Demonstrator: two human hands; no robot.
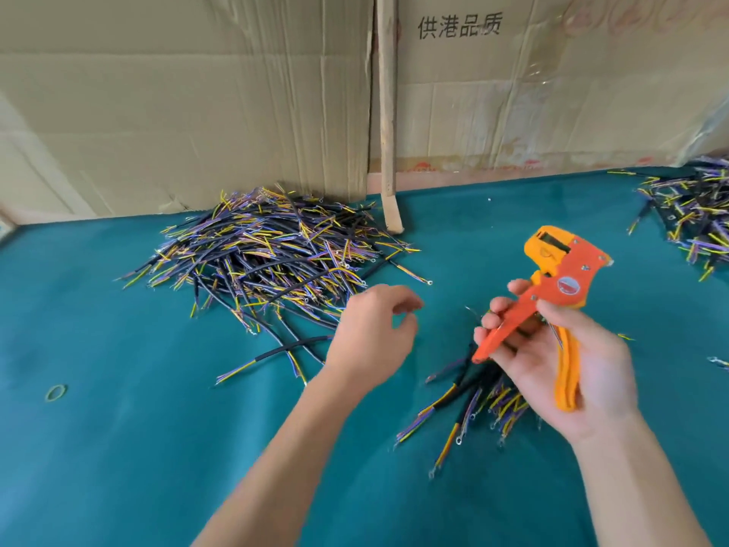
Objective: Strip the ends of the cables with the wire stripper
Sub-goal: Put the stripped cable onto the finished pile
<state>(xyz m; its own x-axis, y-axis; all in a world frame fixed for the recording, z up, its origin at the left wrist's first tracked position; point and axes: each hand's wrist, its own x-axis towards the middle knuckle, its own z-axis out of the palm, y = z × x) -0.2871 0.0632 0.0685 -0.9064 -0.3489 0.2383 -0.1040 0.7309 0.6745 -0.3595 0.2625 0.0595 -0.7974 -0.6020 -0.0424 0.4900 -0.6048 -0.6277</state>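
the right hand (560, 361) grips one orange and yellow wire stripper (552, 305), fingers curled round the orange handle and the yellow handle lying in the palm, so a squeeze would work it. the handles look spread and the head points up and away from the person; nothing can be seen between its jaws, which fits a tool held ready and waiting for a cable.

taking the stripper as the landmark: the left hand (372, 333) hovers just left of it, fingers loosely curled and holding nothing, at the near edge of the big cable pile (268, 254), probably placed there to pick the next cable. that pile lies well to the left and behind, against the cardboard sheets (197, 104), within easy reach of the free hand. a small cable heap (473, 400) lies directly under and in front of the stripper, partly hidden by the right hand; whether these are finished pieces cannot be told. a third cable pile (694, 215) sits far right and behind, cut off by the frame edge.

counted: one stripper, two hands, three heaps of cables, the cables themselves too many and tangled to count. one rubber band (56, 392) lies far left on the green table cover (118, 448). a strip of wood (388, 112) leans against the cardboard behind the stripper.
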